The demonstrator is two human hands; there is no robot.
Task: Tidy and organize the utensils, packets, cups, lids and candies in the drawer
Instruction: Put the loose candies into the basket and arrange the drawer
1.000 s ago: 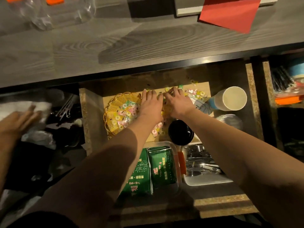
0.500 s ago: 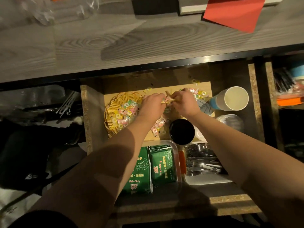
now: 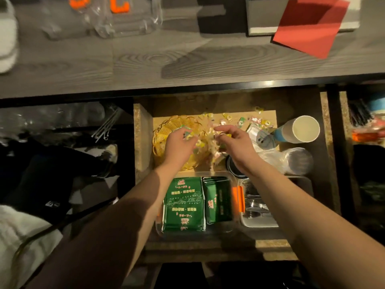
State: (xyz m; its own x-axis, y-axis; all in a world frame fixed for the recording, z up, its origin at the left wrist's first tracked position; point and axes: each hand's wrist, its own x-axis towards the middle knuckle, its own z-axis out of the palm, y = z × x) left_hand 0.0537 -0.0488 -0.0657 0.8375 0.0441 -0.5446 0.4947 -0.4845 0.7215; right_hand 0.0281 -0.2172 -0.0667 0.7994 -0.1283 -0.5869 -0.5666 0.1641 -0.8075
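- Both hands work over the open drawer: the left hand hangs above the yellow wicker basket with its fingers curled round a few wrapped candies, and the right hand sits just beside it, pinching more candies with its forefinger stretched out.
- Loose candies lie scattered across the pale board at the back of the drawer, between the basket and the paper cup lying on its side.
- Risk, as judged: a loosely held sweet may slip from either hand and land beside the basket rather than in it, or roll back under the worktop, out of easy reach.
- The dim, blurred light makes single wrappers hard to tell apart; some near the cup and the clear lids could be missed.
- The right forearm passes close over a dark round lid; a careless sweep may knock it or the tipped cup.
- Green packets sit filed in a clear tub, with metal utensils in the tray beside it; stray candies dropping among them would undo that order.
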